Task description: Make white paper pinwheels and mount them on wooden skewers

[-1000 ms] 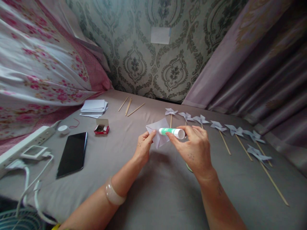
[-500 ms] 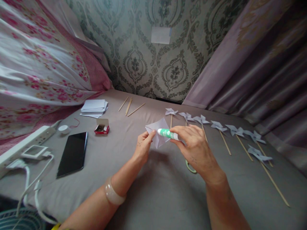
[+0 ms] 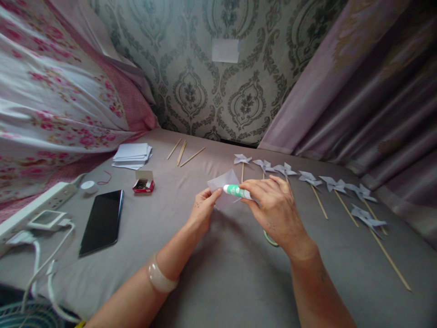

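Note:
My left hand (image 3: 204, 207) pinches the left edge of a white paper piece (image 3: 225, 180), cut and partly folded, held above the bed surface. In my right hand (image 3: 276, 209) is a green and white glue stick (image 3: 235, 191), tilted sideways with its tip against or just over the paper; I cannot tell whether they touch. A green ring-shaped thing (image 3: 271, 240) shows partly beneath my right wrist. Several paper pinwheels (image 3: 336, 184) on wooden sticks lie in a row to the right.
Loose wooden sticks (image 3: 182, 152) lie toward the wall, beside a stack of white paper (image 3: 131, 156). Nearer on the left are an open small red box (image 3: 143, 184), a white cap (image 3: 89, 187), a black phone (image 3: 102, 222) and a power strip (image 3: 41, 205) with white cables.
The paper has turned slightly in my left hand, and its lower corner no longer points down as sharply. My right hand has shifted slightly left with the glue stick.

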{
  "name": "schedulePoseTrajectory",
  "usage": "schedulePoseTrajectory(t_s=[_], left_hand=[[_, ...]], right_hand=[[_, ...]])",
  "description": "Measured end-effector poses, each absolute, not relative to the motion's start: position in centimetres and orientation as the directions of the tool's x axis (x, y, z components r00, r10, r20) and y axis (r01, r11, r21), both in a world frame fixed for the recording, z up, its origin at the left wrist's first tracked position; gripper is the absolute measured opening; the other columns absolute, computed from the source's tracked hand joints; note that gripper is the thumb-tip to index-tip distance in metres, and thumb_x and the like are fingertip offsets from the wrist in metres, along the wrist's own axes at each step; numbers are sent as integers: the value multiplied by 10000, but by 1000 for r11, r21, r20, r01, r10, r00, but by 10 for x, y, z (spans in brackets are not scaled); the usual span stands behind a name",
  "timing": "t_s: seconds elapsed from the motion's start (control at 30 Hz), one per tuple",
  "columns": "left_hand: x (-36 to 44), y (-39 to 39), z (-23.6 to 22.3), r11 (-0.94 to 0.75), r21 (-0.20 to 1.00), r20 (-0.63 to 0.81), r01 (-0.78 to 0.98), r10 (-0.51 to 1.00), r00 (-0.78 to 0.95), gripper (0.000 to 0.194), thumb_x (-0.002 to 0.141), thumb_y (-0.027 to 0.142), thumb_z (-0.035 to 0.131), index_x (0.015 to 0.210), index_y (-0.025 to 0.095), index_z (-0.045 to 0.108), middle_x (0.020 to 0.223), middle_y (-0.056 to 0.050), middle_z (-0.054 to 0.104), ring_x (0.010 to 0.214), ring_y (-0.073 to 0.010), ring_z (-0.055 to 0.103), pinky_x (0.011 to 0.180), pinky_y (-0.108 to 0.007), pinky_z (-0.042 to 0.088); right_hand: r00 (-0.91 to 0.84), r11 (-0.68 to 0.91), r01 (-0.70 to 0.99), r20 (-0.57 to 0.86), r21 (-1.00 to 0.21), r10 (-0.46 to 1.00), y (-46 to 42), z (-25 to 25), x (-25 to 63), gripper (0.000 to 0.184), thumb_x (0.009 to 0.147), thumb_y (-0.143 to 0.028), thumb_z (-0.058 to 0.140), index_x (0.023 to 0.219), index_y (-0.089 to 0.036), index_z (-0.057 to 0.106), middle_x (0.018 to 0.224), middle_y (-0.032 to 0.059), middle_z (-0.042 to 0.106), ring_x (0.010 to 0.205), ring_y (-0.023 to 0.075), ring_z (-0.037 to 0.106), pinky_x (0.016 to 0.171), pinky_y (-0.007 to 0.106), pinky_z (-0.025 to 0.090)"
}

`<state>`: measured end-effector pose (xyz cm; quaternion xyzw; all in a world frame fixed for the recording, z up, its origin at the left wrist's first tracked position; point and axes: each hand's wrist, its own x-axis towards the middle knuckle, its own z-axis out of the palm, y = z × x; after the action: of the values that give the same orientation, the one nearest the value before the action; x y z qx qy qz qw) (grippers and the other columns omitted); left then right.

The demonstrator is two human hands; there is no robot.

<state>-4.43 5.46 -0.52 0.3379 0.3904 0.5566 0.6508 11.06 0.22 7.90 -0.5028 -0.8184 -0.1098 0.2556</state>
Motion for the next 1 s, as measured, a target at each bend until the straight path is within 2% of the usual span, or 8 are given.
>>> schedulePoseTrajectory(t_s=[0.3, 0.37, 0.47, 0.57, 0.63, 0.7, 0.8, 1.0], left_hand=[[-44, 62, -22, 215, 923, -186, -318, 975, 119, 243, 557, 206, 743, 784, 147, 681, 701, -59, 694, 613, -170, 594, 572, -247, 409], [-46, 65, -28, 188, 963, -169, -193, 979, 110, 233, 589, 184, 710, 813, 151, 655, 701, -60, 680, 648, -193, 608, 608, -271, 426], [-52, 67, -31, 30, 981, -35, 192, 999, 21, 258, 661, 173, 659, 918, 153, 640, 793, -88, 677, 757, -234, 604, 719, -345, 439], [-61, 63, -23, -221, 781, 268, 584, 963, 6, 324, 730, 156, 607, 1054, 161, 632, 1058, -138, 654, 993, -282, 535, 868, -416, 382], [-66, 59, -15, -333, 626, 345, 705, 929, 131, 242, 789, 179, 572, 1013, 179, 663, 1115, -128, 650, 1051, -298, 490, 886, -429, 346], [-68, 55, -8, -417, 530, 295, 739, 907, 300, 170, 838, 214, 544, 909, 190, 696, 1030, -110, 688, 1013, -298, 501, 848, -423, 337], [-67, 48, 0, -522, 434, 195, 734, 850, 489, 201, 867, 194, 506, 851, 178, 706, 937, -120, 706, 971, -288, 534, 807, -415, 341], [-64, 37, 5, -646, 217, 69, 732, 758, 648, 258, 886, 124, 419, 882, 173, 673, 948, -98, 692, 1086, -299, 526, 911, -469, 355]], right_hand=[[-323, 401, 911, 444, -93, 836, 9, 66, 112, 171, 871, -256, 569, 1025, -213, 630, 967, 62, 721, 915, 240, 627, 926, 417, 349], [-311, 380, 920, 412, -95, 856, 14, 59, 112, 169, 865, -274, 580, 1005, -202, 641, 918, 66, 719, 903, 241, 627, 891, 399, 367], [-298, 354, 931, 377, -87, 877, 20, 50, 111, 194, 853, -289, 600, 1010, -188, 651, 898, 75, 715, 904, 244, 628, 861, 385, 381], [-298, 345, 935, 349, -78, 888, 23, 45, 111, 226, 840, -284, 613, 1040, -186, 651, 929, 80, 716, 921, 249, 626, 864, 386, 388], [-294, 338, 938, 334, -81, 896, 24, 44, 111, 250, 839, -282, 610, 1066, -185, 646, 957, 84, 715, 932, 254, 622, 870, 391, 391], [-280, 324, 942, 320, -92, 905, 24, 43, 110, 287, 846, -277, 595, 1113, -176, 633, 1004, 97, 709, 959, 262, 613, 875, 396, 394], [-281, 329, 935, 295, -128, 913, 26, 42, 109, 355, 871, -249, 549, 1212, -155, 580, 1094, 120, 681, 1024, 265, 589, 886, 393, 398], [-335, 383, 899, 228, -213, 914, 31, 43, 107, 428, 909, -179, 443, 1334, -143, 478, 1240, 136, 607, 1132, 246, 536, 939, 380, 382]])
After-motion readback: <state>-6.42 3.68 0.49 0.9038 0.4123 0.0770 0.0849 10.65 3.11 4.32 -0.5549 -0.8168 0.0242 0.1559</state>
